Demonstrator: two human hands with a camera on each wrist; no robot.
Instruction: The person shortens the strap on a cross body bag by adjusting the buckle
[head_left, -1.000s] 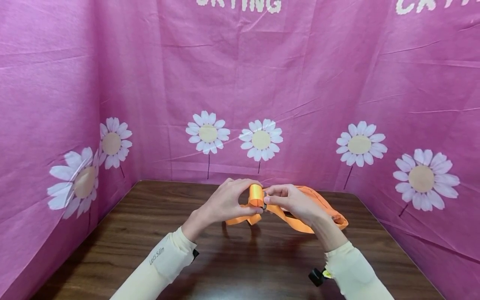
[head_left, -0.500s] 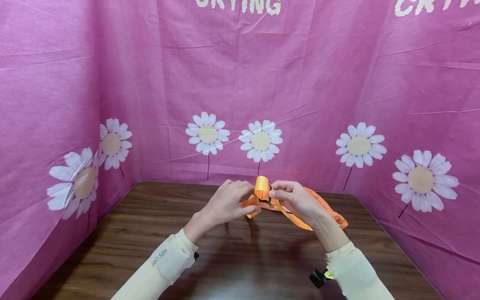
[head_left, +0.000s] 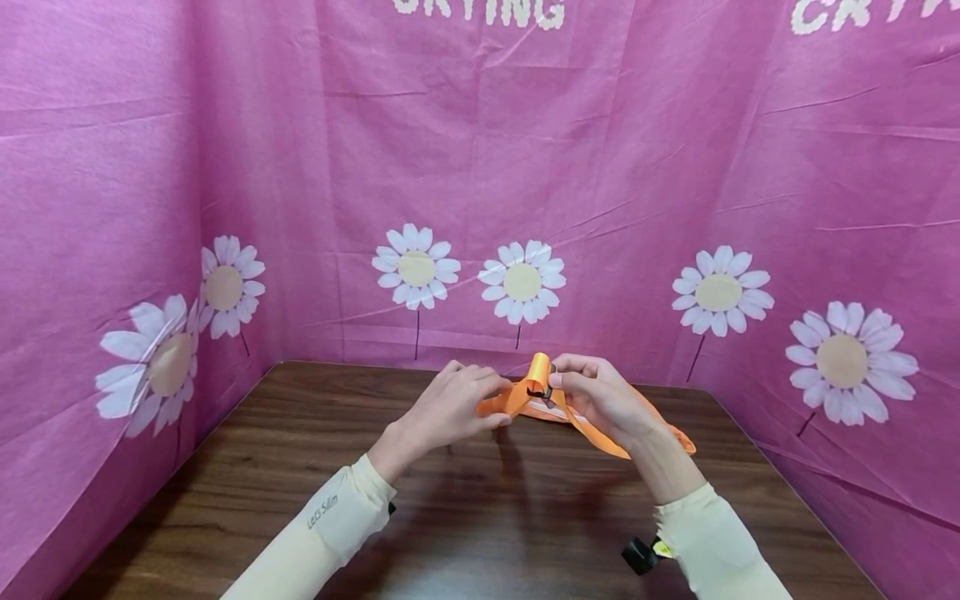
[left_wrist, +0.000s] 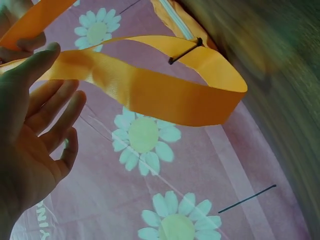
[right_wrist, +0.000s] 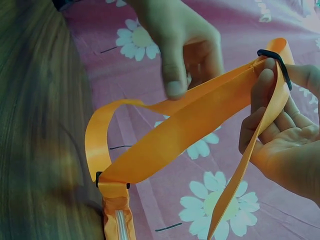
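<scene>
An orange webbing strap (right_wrist: 175,130) runs up from an orange bag (right_wrist: 118,210) with a white zipper, which lies on the table. My right hand (head_left: 603,396) pinches a black slider buckle (right_wrist: 275,60) between thumb and fingers, and a short loop of strap (head_left: 538,372) stands up from the buckle. My left hand (head_left: 450,408) is to the left, its thumb and fingers apart around the hanging strap, fairly straight and not visibly gripping it. Another black buckle (left_wrist: 185,51) sits where the strap doubles back by the bag. My right hand partly hides the bag in the head view.
The dark wooden table (head_left: 465,517) reaches back to a pink cloth backdrop (head_left: 480,167) printed with white daisies, which encloses it on both sides. A black wrist-worn device (head_left: 640,555) juts from beneath the right sleeve (head_left: 705,533).
My right hand has raised the buckle slightly and drawn it to the right. The strap loop moved along with it and narrowed. My left hand's fingers no longer touch that loop.
</scene>
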